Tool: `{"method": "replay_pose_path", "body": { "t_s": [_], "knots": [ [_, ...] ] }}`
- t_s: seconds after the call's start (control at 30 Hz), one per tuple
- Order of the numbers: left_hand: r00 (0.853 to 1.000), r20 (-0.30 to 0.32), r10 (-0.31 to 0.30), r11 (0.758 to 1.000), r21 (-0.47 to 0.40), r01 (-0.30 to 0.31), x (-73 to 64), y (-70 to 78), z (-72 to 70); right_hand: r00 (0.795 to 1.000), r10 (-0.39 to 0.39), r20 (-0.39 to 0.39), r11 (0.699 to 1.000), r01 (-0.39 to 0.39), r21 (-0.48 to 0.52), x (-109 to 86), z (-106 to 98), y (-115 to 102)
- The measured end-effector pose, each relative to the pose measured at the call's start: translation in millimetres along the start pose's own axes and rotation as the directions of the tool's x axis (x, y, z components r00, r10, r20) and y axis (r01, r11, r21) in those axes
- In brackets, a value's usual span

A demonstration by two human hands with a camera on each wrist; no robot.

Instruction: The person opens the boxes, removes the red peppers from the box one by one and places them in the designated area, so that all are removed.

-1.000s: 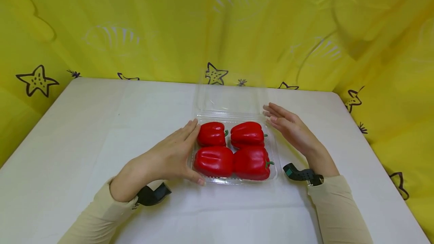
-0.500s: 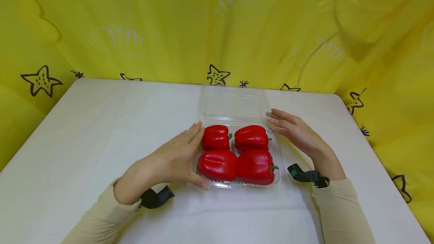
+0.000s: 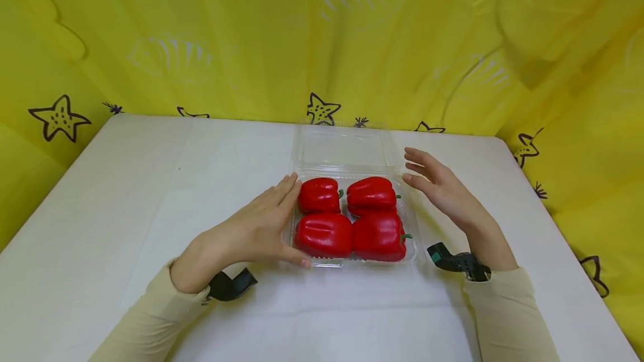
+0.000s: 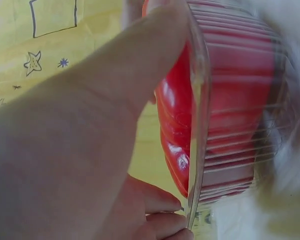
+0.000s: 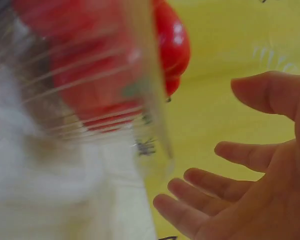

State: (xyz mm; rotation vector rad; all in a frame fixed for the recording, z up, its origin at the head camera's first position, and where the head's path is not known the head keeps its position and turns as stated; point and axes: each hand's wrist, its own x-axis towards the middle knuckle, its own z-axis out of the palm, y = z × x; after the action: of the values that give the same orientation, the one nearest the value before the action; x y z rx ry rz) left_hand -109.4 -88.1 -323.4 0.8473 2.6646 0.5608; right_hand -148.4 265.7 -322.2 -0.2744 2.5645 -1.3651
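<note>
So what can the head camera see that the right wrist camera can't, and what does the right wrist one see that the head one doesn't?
Only the head view shows the left hand, both sleeves and all four red peppers at once.

Only the right wrist view shows the clear box from its side, with its ribbed wall up close.

Both show the right hand apart from the box, some red peppers and the yellow cloth.

Apparently an indoor recording booth, yellow starfish-print curtain (image 3: pixel 251 43) on three sides, white table (image 3: pixel 100 200), wrist-worn cameras (image 3: pixel 230 286)
</note>
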Motion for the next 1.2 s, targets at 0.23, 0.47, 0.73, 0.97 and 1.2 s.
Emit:
{"method": "replay_pose_path", "body": {
  "t_s": [0.23, 0.47, 0.73, 0.97, 1.2],
  "knots": [
    [1.000, -0.018, 0.018, 1.000, 0.010, -0.018, -0.3, -2.0, -0.4, 0.994, -0.114, 0.002, 0.983, 0.113, -0.142, -15.4, 3, -24],
    [1.000, -0.023, 0.010, 0.999, 0.035, -0.009, 3.2, -3.7, 0.1, 0.977, -0.206, 0.048, 0.938, 0.211, -0.276, -31.4, 10, -44],
    [1.000, -0.020, 0.005, 1.000, 0.018, -0.005, 5.2, -2.6, 1.6, 0.958, -0.216, 0.190, 0.892, 0.272, -0.360, -45.7, 23, -58],
    [1.000, -0.027, 0.015, 0.999, 0.043, -0.014, 3.2, -2.2, 1.7, 0.960, -0.116, 0.256, 0.875, 0.221, -0.432, -54.0, 36, -63],
    [1.000, -0.026, -0.009, 0.996, 0.083, 0.011, 0.0, -0.2, 1.9, 0.947, -0.154, 0.281, 0.800, 0.286, -0.527, -55.3, 49, -62]
  ]
}}
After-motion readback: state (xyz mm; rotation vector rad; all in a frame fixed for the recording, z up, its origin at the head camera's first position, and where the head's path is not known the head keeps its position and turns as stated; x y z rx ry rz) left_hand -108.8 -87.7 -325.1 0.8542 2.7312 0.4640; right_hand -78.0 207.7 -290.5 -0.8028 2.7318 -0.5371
